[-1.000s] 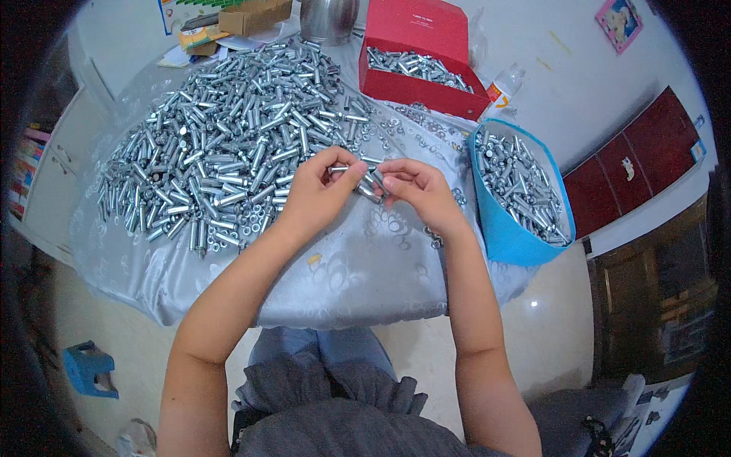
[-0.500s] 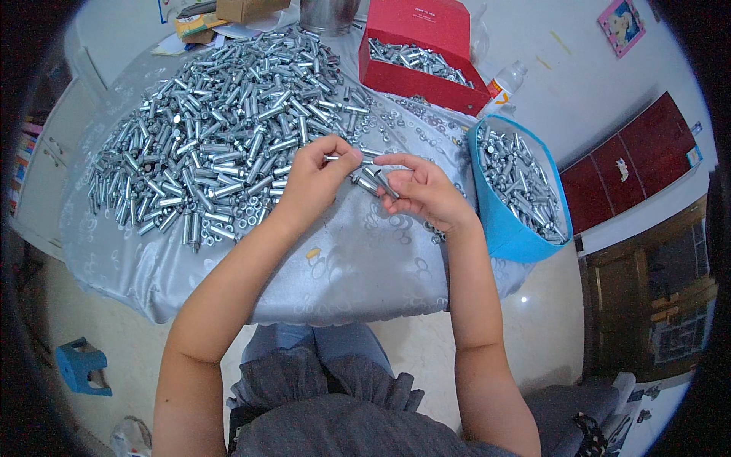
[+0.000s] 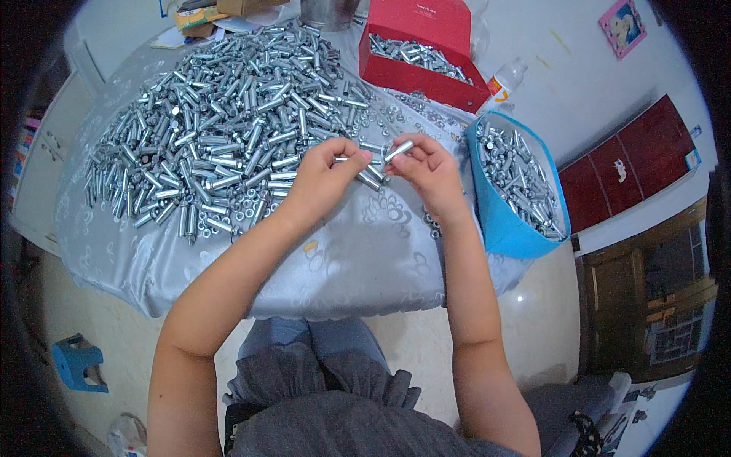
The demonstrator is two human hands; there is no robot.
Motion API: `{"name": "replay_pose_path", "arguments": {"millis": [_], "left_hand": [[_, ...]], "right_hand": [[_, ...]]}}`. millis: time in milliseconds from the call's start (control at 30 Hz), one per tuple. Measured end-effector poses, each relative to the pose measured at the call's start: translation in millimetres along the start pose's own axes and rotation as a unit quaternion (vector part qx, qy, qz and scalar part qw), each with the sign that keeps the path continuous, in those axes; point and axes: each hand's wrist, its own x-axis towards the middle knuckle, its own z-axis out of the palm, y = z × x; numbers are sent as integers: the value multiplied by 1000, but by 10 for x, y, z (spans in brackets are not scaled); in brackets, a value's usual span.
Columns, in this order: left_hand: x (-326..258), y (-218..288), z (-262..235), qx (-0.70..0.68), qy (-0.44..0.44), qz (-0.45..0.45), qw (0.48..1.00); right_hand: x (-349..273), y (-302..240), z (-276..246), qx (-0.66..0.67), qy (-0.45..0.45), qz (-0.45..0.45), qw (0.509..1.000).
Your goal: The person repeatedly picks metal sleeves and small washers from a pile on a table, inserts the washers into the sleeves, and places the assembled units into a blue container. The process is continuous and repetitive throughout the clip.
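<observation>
My right hand (image 3: pixel 434 179) pinches a shiny metal sleeve anchor (image 3: pixel 398 151) between thumb and fingers, its bright end tilted up and to the right. Close on its left, my left hand (image 3: pixel 327 175) has thumb and forefinger pressed together over a thin metal piece, mostly hidden, that I cannot name. Several more anchors (image 3: pixel 371 179) show between and just below the two hands; whether they are held or lie on the cloth, I cannot tell. A large heap of silver sleeve anchors (image 3: pixel 236 129) spreads to the left of my left hand.
Loose nuts (image 3: pixel 249 209) lie along the heap's near edge. A blue fabric bin (image 3: pixel 518 232) full of anchors stands at right. Behind are a red box (image 3: pixel 426 84) of anchors, a plastic bottle (image 3: pixel 506 80) and a metal bucket (image 3: pixel 329 14). A silvery cloth (image 3: pixel 350 282) covers the table.
My right hand has turned and drawn its fingers in, and an anchor now points up out of its pinch. My left hand has shifted slightly right, toward it.
</observation>
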Motion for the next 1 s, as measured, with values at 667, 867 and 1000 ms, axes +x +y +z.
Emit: {"name": "replay_pose_path", "arguments": {"millis": [667,867,1000], "left_hand": [[-33,-269,248,-94,-73,82,989],[-32,-31,149,-15,-76,-23,997],[-32,-46,124,-7,-72,-14,997]], "right_hand": [[-37,150,239,-265,-32,-86,960],[-86,12,236,-387,-10,-216,896],[-83,-9,174,-299,-48,-199,932]]}}
